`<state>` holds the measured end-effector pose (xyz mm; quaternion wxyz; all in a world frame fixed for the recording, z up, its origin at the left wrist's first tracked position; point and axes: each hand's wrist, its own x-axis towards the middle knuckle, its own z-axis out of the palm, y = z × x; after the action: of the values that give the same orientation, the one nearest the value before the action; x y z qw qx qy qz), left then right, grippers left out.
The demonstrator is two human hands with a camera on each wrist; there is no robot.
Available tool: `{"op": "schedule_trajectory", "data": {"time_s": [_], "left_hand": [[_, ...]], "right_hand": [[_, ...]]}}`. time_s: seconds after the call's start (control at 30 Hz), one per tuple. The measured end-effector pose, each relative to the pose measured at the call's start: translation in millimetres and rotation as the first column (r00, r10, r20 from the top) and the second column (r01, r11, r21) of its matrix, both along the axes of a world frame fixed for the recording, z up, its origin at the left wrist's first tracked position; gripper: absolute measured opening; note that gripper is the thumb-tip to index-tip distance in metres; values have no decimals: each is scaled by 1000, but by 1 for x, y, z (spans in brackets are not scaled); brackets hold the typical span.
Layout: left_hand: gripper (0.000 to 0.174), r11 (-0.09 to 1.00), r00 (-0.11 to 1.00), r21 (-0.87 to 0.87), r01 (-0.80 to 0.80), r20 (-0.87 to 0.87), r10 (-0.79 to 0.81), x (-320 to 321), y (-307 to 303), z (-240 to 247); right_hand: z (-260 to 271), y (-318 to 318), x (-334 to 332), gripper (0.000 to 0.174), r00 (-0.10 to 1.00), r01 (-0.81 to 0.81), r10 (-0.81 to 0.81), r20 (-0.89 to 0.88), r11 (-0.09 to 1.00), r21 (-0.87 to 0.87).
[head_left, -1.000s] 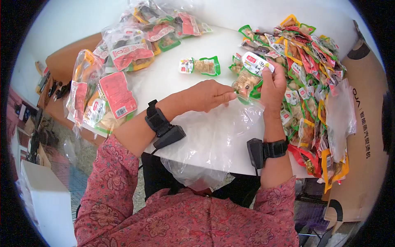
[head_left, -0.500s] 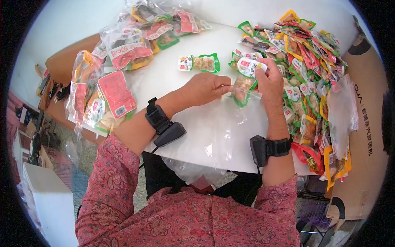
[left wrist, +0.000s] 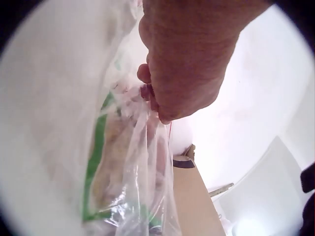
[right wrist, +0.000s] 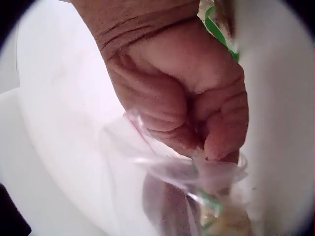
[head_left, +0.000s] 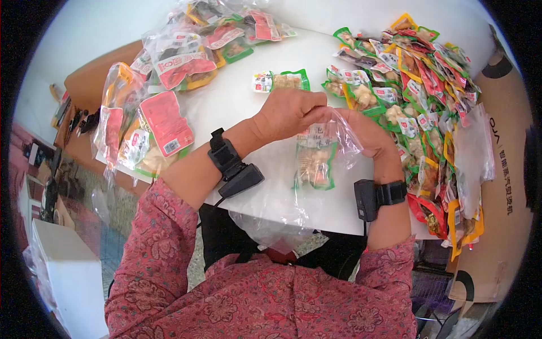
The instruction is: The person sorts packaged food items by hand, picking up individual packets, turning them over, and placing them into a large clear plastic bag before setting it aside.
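My left hand (head_left: 288,114) pinches the mouth edge of a clear zip bag (head_left: 349,134). Inside that bag hangs a green-edged snack packet (head_left: 316,164), upright, its pale food showing through the front. My right hand (head_left: 367,133) bends over the bag's mouth from the right, its fingers down at the packet's top and holding it. From the left wrist, the packet (left wrist: 101,147) shows behind creased film under the left hand (left wrist: 189,64). In the right wrist view, film wraps the tips of the curled right hand (right wrist: 182,83), and the packet's green edge (right wrist: 211,201) lies just below.
One green-edged packet (head_left: 288,81) lies beyond the left hand. A large heap of loose snack packets (head_left: 418,73) covers the right side, with empty clear bags (head_left: 474,147) on it. Filled bags (head_left: 183,62) stand at left. A cardboard box (head_left: 497,226) borders the table's right side.
The right hand has carried the packet from above the bag's mouth down into the bag, turning its wrist over. The left hand keeps its grip on the edge, slightly higher.
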<state>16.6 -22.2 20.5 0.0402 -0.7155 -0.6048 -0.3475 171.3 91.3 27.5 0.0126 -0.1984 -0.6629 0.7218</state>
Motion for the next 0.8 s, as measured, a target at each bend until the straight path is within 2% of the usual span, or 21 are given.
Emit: {"op": "schedule_trajectory", "data": {"time_s": [0.07,0.13,0.17,0.2,0.27,0.3,0.37,0.5,0.57,0.6,0.63,0.67,0.7,0.77,0.8], "left_hand": [[17,1000,998,21,5,63,-7,-1,1,-1],[14,999,992,41,14,124,-19,-3,3,-2],[14,999,976,41,9,218,-18,-5,5,-4],[14,999,951,42,4,310,-17,-7,7,-5],[14,999,951,27,-27,308,18,-12,9,-6],[14,998,951,15,-59,305,51,-14,10,-7],[14,999,940,22,-45,339,35,-15,12,-13],[16,998,915,15,-54,401,44,-10,12,-12],[16,1000,924,5,-27,381,23,-10,12,-14],[16,1000,934,-19,-2,357,9,-10,12,-15],[16,1000,933,-9,-4,359,7,-9,11,-15],[14,996,944,-83,38,330,-9,-8,9,-15],[12,984,953,-159,77,301,-26,-8,8,-16],[13,979,950,-174,108,308,-51,-7,8,-19],[16,967,977,-225,120,197,-76,-6,7,-17]], "right_hand": [[-16,11,-1,19,985,-146,159,-60,972,187],[-5,-5,0,19,988,-95,120,-98,970,226],[-2,-11,0,19,987,-41,80,-141,964,263],[-4,-7,-2,19,987,-41,80,-141,964,262],[-12,3,-7,19,943,60,-45,-329,998,35],[-16,4,-8,19,943,57,-42,-329,998,36],[-20,2,-9,17,981,-144,164,-102,973,179],[-3,-6,-7,18,979,-191,201,-40,966,175],[-10,-1,-10,19,973,145,-84,-216,947,288],[-15,5,-11,19,974,143,-81,-213,943,299],[-22,13,-12,18,938,336,-242,-248,812,477],[-26,20,-13,17,869,493,-381,-317,612,618],[-27,24,-11,17,870,490,-377,-317,608,624],[-27,31,-7,15,738,624,-435,-516,149,767],[-17,23,-5,16,711,654,-475,-518,178,735]]}}
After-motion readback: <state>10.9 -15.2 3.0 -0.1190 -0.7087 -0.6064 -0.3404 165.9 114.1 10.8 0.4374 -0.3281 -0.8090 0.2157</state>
